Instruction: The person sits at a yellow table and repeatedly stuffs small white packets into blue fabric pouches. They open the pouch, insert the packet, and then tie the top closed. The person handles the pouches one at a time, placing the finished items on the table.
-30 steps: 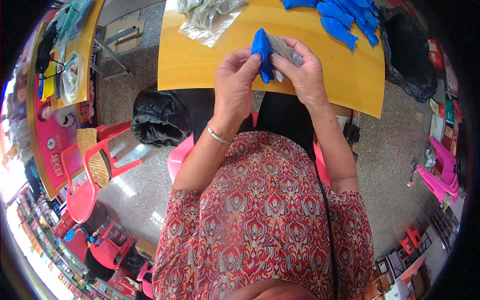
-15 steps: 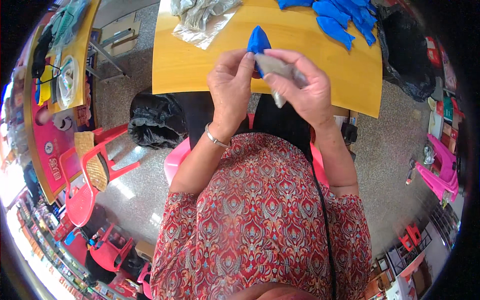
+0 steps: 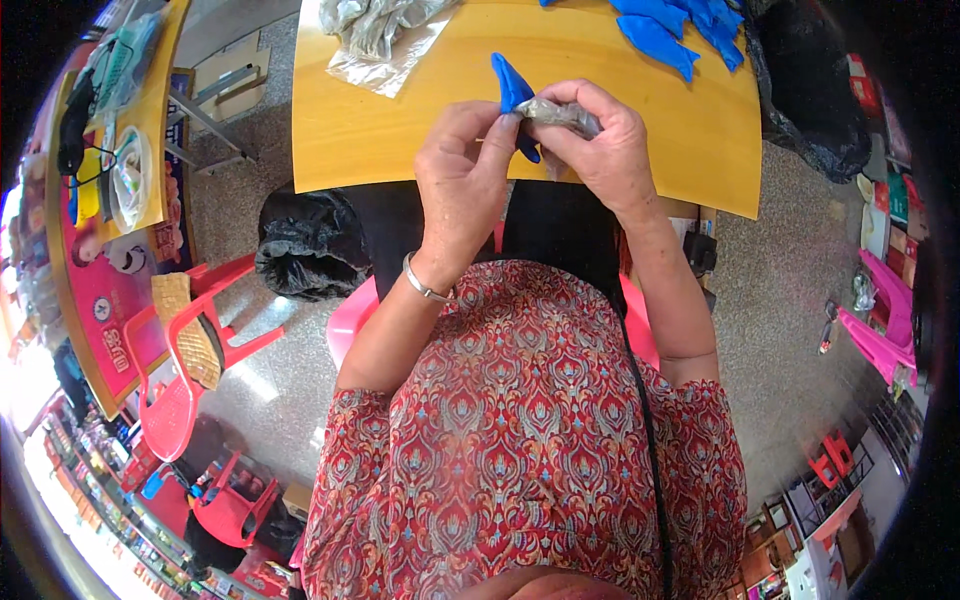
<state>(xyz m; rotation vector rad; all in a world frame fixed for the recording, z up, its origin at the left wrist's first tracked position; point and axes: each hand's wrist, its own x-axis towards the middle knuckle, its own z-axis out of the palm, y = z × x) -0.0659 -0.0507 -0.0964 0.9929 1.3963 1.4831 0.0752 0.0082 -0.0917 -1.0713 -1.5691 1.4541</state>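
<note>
Two-handed, holding a small blue piece (image 3: 512, 85) and a crumpled grey bundle (image 3: 556, 112) close together over a yellow table (image 3: 400, 150). Pinching the blue piece between the closed thumb and fingers of the left hand (image 3: 465, 155), showing one pointed end beyond the fingertips and another bit below them. Gripping the grey bundle in the closed thumb and fingers of the right hand (image 3: 605, 145), bringing its narrow end right up to the left fingertips. Facing, beyond the fingers to the right, loose blue fish-shaped pieces (image 3: 655, 45) on the table; beyond the fingers to the left, more grey material (image 3: 375, 30) on clear plastic (image 3: 395, 75). Wearing a silver bracelet (image 3: 425, 283) on the wrist behind the left fingers.
</note>
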